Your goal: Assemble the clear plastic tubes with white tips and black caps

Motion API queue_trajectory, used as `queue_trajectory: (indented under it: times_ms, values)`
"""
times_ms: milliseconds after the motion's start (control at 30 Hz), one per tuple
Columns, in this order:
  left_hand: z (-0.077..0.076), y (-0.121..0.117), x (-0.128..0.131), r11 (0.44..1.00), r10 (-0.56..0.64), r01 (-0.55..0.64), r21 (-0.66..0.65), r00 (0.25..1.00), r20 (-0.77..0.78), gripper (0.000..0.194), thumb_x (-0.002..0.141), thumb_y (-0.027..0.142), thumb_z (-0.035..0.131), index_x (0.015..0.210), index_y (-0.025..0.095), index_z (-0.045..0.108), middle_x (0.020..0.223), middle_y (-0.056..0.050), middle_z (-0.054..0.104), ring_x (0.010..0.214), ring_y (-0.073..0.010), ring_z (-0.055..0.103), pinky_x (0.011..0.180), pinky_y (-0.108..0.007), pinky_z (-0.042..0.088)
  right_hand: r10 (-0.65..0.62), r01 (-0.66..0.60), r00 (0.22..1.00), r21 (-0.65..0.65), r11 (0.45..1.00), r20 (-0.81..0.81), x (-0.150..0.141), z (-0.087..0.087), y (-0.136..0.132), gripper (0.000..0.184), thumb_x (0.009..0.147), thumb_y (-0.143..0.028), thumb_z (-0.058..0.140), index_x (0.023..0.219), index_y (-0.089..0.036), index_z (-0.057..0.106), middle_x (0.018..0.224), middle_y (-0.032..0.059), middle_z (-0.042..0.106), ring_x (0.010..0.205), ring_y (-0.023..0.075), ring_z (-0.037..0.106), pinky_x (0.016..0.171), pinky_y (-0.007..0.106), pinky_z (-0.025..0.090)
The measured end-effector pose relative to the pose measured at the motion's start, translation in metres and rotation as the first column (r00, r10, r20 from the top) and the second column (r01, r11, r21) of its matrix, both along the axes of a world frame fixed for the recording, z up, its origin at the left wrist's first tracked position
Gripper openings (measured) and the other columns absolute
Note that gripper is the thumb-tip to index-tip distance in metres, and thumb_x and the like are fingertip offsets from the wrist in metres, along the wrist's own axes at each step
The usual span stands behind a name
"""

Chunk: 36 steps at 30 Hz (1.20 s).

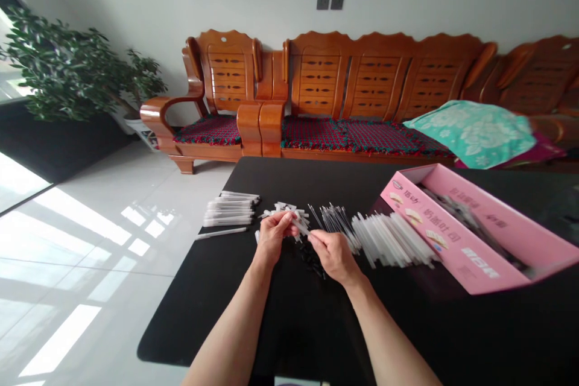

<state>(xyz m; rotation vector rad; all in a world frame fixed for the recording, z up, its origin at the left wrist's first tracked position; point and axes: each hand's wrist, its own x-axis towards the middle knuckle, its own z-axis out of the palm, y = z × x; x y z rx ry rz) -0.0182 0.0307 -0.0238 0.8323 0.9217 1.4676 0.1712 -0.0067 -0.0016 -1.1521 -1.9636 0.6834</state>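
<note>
Black desk | left hand, right hand: both pinching slim whitish plastic tube above desk | tube's ends hidden by fingers | loose tubes nearby

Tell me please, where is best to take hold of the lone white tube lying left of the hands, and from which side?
Pinch the lone white tube around its middle, coming down from above on the near side. It lies flat and long on the black table, and the stack of white tubes sits just beyond it, so the near side looks freer. The left hand is closest.
</note>
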Motion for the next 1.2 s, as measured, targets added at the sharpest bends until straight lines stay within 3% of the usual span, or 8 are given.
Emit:
queue_trajectory:
  times_ms: [133,300,500,600,733,900,1067,1200]
  values:
    - [0.002,0.007,-0.024,0.956,0.293,-0.293,-0.009,0.951,0.095,0.041,0.063,0.048,0.084,0.075,0.011,0.07,0.063,-0.001,0.064,0.051,-0.0081,0.055,0.051,-0.019,0.046,-0.193,0.124,0.962,0.321,0.939,0.192,0.007,-0.007,0.002,0.035,0.099,-0.029,0.044,0.076,-0.017,0.068,0.062,0.0049,0.062,0.058,0.0152,0.054,0.06,0.027,0.033]
    - [0.006,-0.003,-0.014,0.988,0.118,-0.105,0.114,0.986,-0.116,0.036,0.077,0.047,0.074,0.091,0.013,0.075,0.066,-0.001,0.064,0.054,-0.0097,0.056,0.051,-0.02,0.046,-0.449,0.362,0.887,0.443,0.82,0.106,0.032,-0.02,0.022,0.034,0.099,-0.032,0.045,0.101,-0.015,0.075,0.085,0.0117,0.074,0.077,0.0223,0.064,0.071,0.029,0.043]
    - [-0.001,-0.013,0.016,0.994,0.061,-0.016,0.104,0.892,-0.448,0.03,0.076,0.041,0.075,0.093,0.016,0.071,0.058,0.003,0.058,0.044,-0.0108,0.052,0.04,-0.02,0.04,-0.887,0.735,0.445,0.515,0.441,0.125,0.11,-0.026,0.027,0.03,0.087,-0.027,0.054,0.094,-0.012,0.079,0.076,0.0153,0.071,0.072,0.0282,0.058,0.068,0.037,0.04]
    - [-0.008,-0.013,0.021,0.993,0.079,-0.011,0.116,0.792,-0.606,0.017,0.079,0.034,0.071,0.085,0.019,0.07,0.058,0.002,0.059,0.046,-0.0117,0.054,0.042,-0.02,0.04,-0.939,0.804,0.293,0.485,0.345,0.183,0.139,-0.032,0.025,0.026,0.078,-0.026,0.06,0.088,-0.013,0.08,0.069,0.0154,0.067,0.068,0.0286,0.055,0.064,0.039,0.037]
    - [-0.012,-0.013,0.023,0.977,0.141,0.03,0.209,0.643,-0.752,0.007,0.081,0.024,0.068,0.084,0.02,0.073,0.067,0.0,0.065,0.053,-0.0124,0.057,0.053,-0.024,0.045,-0.946,0.8,0.256,0.505,0.324,0.201,0.147,-0.036,0.027,0.026,0.075,-0.027,0.063,0.086,-0.012,0.08,0.066,0.0152,0.065,0.068,0.0293,0.054,0.065,0.04,0.036]
    - [-0.008,-0.014,0.025,0.963,0.208,0.029,0.268,0.555,-0.806,0.008,0.082,0.022,0.069,0.087,0.021,0.075,0.082,-0.003,0.068,0.059,-0.0129,0.06,0.061,-0.026,0.049,-0.925,0.725,0.378,0.614,0.312,0.024,0.122,-0.034,0.033,0.021,0.08,-0.025,0.058,0.08,-0.013,0.075,0.067,0.0124,0.065,0.067,0.0261,0.055,0.07,0.038,0.039]
    - [0.003,-0.014,0.005,0.953,0.294,-0.093,0.29,0.533,-0.794,0.011,0.085,0.026,0.067,0.091,0.022,0.075,0.085,-0.002,0.069,0.062,-0.0125,0.062,0.064,-0.024,0.05,-0.803,0.614,0.597,0.646,0.454,-0.003,0.079,-0.036,0.034,0.018,0.089,-0.021,0.055,0.084,-0.015,0.071,0.075,0.0104,0.069,0.073,0.0237,0.058,0.075,0.035,0.043]
    - [0.014,-0.017,-0.052,0.916,0.376,-0.279,0.288,0.354,-0.856,0.014,0.086,0.029,0.064,0.091,0.022,0.075,0.087,-0.002,0.07,0.068,-0.0151,0.065,0.07,-0.026,0.051,-0.762,0.569,0.648,0.658,0.493,0.01,0.067,-0.039,0.033,0.018,0.092,-0.021,0.055,0.086,-0.015,0.07,0.072,0.009,0.067,0.072,0.0228,0.057,0.073,0.034,0.043]
